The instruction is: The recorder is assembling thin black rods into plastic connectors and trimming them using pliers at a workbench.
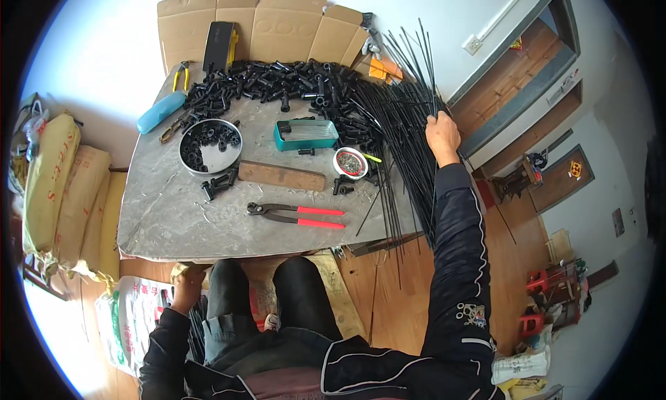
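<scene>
While the grey stone-topped table (166, 219) carries everything, a long fan of thin black plastic rods (399, 122) lies across its right end, overhanging the near edge. At that end the right hand (442, 138) is closed around several rods; pulling could drag loose ones to the floor. Below the table's near-left corner, the left hand (189, 285) grips something I cannot make out.

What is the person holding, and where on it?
The right hand grips a bundle of thin black rods near their upper ends. The left hand holds nothing clear.
</scene>
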Motion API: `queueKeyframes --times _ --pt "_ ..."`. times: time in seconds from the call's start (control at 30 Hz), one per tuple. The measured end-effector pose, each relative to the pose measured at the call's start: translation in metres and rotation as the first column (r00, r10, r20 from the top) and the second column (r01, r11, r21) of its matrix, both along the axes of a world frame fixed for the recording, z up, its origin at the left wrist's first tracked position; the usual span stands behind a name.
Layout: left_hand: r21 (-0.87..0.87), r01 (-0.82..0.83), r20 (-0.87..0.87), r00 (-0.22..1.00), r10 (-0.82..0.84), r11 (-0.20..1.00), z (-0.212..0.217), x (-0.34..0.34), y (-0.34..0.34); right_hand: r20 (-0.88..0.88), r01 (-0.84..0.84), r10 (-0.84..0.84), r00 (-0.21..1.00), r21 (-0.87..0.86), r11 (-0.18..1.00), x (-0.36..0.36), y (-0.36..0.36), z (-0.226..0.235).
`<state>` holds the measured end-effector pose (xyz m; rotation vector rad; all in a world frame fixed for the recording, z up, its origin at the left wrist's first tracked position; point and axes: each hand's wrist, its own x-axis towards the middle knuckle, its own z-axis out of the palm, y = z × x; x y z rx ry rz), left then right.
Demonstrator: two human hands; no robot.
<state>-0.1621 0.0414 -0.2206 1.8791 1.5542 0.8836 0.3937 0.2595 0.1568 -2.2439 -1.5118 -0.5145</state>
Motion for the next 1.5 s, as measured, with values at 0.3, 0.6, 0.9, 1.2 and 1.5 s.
queueKeyframes --times 0.3,0.6,0.9,1.2,1.5 --pt "-0.098 0.185 0.120 0.978 -0.173 0.978 0.107 0.065 -0.024 0.234 0.090 -0.100 0.967 0.055 0.994 0.013 -0.013 0.009" --pt "-0.141 0.471 0.526 0.781 -0.337 0.871 0.226 0.112 -0.021 0.076 -0.240 0.232 0.970 0.112 0.964 -0.054 -0.037 0.086" --pt "0.154 0.465 0.944 0.191 -0.269 0.872 0.366 0.207 0.036 0.037 -0.816 0.820 0.571 -0.079 0.572 -0.215 -0.165 0.059" --pt "0.150 -0.085 0.972 0.195 -0.131 0.985 0.420 0.149 0.073 -0.650 -0.920 0.759 0.046 0.269 0.286 -0.244 -0.145 -0.052" --pt "0.202 0.057 0.783 0.589 -0.197 0.978 0.390 0.131 0.082 -0.652 -0.726 0.757 -0.038 0.539 0.428 -0.312 -0.108 -0.144"
